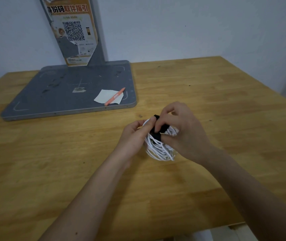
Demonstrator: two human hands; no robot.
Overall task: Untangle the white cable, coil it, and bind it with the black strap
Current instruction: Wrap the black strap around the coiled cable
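Observation:
The white cable (159,150) is wound into a small coil held just above the wooden table (217,87). My left hand (135,134) grips the coil from the left, thumb on top. A black strap (157,132) is wrapped across the coil's upper part. My right hand (182,129) pinches the strap with fingers and thumb from the right. The far side of the coil is hidden behind my right hand.
A grey metal base plate (65,91) with an upright post lies at the back left. On it are a white paper slip (108,96) and an orange pen (115,96). A torn poster with a QR code (72,30) covers the post. The table's right edge is near.

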